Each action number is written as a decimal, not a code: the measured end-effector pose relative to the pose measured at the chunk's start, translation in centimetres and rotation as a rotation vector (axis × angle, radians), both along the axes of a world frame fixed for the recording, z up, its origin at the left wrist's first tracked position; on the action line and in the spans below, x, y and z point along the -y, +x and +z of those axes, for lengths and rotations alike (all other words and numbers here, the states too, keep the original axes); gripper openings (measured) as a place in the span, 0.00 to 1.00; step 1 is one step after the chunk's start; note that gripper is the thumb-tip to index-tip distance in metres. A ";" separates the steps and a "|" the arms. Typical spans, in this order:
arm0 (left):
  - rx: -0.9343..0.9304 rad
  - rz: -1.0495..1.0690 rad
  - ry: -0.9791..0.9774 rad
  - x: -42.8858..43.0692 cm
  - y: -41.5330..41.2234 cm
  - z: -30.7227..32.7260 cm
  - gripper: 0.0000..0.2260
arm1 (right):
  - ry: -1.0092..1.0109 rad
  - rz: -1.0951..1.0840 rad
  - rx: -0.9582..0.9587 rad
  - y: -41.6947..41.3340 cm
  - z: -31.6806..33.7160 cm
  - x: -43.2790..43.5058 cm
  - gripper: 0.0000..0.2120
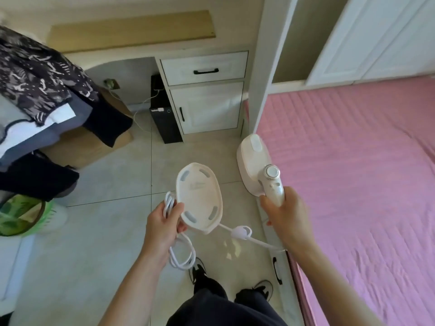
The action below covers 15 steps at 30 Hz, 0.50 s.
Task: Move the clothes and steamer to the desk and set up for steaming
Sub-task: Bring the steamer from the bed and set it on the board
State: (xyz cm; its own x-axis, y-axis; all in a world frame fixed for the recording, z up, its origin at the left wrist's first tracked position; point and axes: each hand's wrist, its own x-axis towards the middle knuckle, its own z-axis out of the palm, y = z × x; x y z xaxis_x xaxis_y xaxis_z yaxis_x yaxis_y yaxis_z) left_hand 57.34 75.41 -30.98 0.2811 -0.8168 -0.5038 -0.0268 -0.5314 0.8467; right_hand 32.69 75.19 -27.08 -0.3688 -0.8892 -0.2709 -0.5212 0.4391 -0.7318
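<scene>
The left hand [164, 222] gripped the rim of an oval white steamer base [199, 196], thumb on top and fingers curled beneath. The same hand also pinched several loops of the white cord [181, 252], and the lowest loops hung below the wrist. The right hand [284, 212] was closed round the handle of the white handheld steamer [256, 165], which was held in the air with its head pointing away from the person and its round dial facing up. The cord ran from under the right hand to the left, carrying a pale cord clip [242, 232] just beside the base.

Both items were held above the tiled floor [106, 231], with the person's dark shoes [197, 270] below them. The steamer was beside the edge of the pink bed [353, 172] on the right. The desk [141, 45] stood ahead, well apart from the hands, with a drawer [203, 68] and cabinet door [207, 107] under its top and a black computer tower [162, 111] in the kneehole. A heap of clothes [35, 74], topped by a dark patterned garment, lay at the left. A green basket [21, 215] stood below it.
</scene>
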 end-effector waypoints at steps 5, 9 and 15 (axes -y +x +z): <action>-0.034 0.070 -0.002 2.1 5.9 0.2 0.07 | -0.017 0.043 -0.006 6.3 -0.1 3.2 0.11; -0.068 0.127 0.003 3.9 9.5 0.6 0.07 | -0.008 0.059 -0.007 10.3 -0.1 5.1 0.11; -0.128 0.152 -0.001 7.4 12.7 1.0 0.07 | -0.009 0.054 0.007 14.1 0.1 8.8 0.11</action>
State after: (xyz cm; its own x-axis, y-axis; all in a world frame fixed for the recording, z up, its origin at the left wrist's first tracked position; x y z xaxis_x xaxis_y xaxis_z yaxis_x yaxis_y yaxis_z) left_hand 70.00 67.97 -29.95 0.3350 -0.7704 -0.5424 0.1618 -0.5201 0.8387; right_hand 46.79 66.43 -26.96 -0.3182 -0.9102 -0.2653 -0.5384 0.4038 -0.7396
